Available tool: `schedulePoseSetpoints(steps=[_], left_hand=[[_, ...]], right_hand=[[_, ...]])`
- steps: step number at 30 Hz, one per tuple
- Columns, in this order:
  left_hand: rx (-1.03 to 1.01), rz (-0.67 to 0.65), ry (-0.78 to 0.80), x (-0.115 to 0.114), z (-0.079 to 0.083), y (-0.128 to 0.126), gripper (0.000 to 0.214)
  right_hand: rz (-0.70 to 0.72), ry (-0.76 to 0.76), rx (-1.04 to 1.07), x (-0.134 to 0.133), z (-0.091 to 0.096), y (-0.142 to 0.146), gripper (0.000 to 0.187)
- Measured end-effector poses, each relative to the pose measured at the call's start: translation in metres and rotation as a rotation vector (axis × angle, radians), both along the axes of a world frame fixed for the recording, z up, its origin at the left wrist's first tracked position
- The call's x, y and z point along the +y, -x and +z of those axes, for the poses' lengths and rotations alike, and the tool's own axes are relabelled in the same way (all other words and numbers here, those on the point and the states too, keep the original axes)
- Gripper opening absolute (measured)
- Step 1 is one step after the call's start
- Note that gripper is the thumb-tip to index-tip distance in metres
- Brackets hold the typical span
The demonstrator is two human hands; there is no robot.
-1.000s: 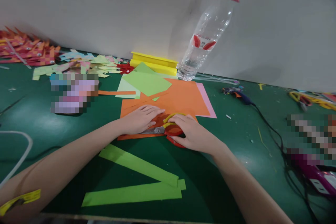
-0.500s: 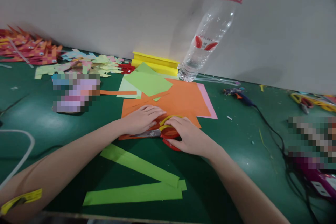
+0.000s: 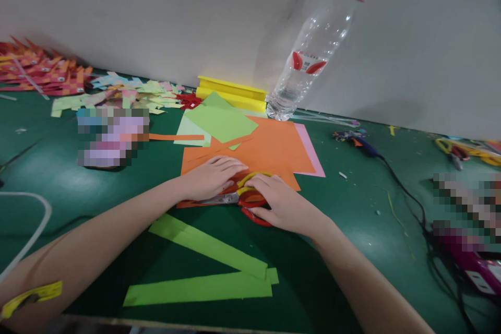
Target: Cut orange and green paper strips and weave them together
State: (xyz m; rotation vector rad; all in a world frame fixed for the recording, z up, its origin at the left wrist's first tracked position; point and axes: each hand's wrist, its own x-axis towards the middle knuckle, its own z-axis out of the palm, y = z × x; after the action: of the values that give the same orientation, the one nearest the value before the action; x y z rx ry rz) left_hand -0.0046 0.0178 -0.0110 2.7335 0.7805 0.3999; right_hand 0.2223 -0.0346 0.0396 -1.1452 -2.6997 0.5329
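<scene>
My left hand [image 3: 211, 176] lies flat, fingers together, pressing on the near edge of an orange paper sheet [image 3: 270, 146]. My right hand [image 3: 279, 202] is wrapped round the red and yellow handles of a pair of scissors [image 3: 246, 198]. The metal blades point left along the sheet's near edge, under my left hand. Two long green paper strips [image 3: 203, 266] lie on the green table in front of my arms, meeting at their right ends.
A green sheet [image 3: 221, 122] and a pink sheet [image 3: 313, 154] lie by the orange one. At the wall are a yellow folded stack [image 3: 230, 94], a clear water bottle [image 3: 309, 57] and heaps of paper scraps [image 3: 117, 95]. A glue gun [image 3: 358, 141] with black cord lies right.
My right hand with the scissors has shifted slightly left along the orange sheet's edge. My left hand has stayed in place.
</scene>
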Motion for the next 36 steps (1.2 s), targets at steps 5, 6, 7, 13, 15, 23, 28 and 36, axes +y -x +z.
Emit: schedulePoseSetpoints(steps=[5, 6, 7, 13, 15, 23, 28, 36], left_hand=[[0.001, -0.010, -0.007, 0.000, -0.001, 0.000, 0.037], [0.000, -0.011, -0.006, 0.000, -0.001, 0.000, 0.037], [-0.001, -0.011, -0.004, 0.000, -0.001, 0.000, 0.036], [-0.029, 0.021, 0.113, 0.001, 0.004, 0.000, 0.039], [-0.086, 0.051, 0.194, 0.003, 0.005, 0.002, 0.040], [-0.500, 0.260, 0.482, 0.013, 0.009, 0.011, 0.025], [-0.406, 0.229, 0.344, 0.010, 0.012, 0.009, 0.022], [-0.188, 0.119, 0.183, 0.002, 0.009, 0.004, 0.031]], right_hand=[[0.012, 0.043, 0.006, -0.003, 0.001, 0.003, 0.032], [0.009, 0.042, 0.007, -0.003, 0.001, 0.004, 0.031], [0.005, 0.040, 0.009, -0.004, 0.001, 0.004, 0.031], [-0.001, 0.062, 0.046, -0.004, 0.001, 0.002, 0.032], [0.002, 0.091, 0.073, -0.003, 0.002, -0.004, 0.032], [-0.223, 0.145, 0.207, 0.015, 0.001, -0.065, 0.037], [-0.743, -0.017, 0.396, 0.036, -0.016, -0.093, 0.039], [-0.819, -0.336, 0.000, 0.043, -0.035, -0.103, 0.042]])
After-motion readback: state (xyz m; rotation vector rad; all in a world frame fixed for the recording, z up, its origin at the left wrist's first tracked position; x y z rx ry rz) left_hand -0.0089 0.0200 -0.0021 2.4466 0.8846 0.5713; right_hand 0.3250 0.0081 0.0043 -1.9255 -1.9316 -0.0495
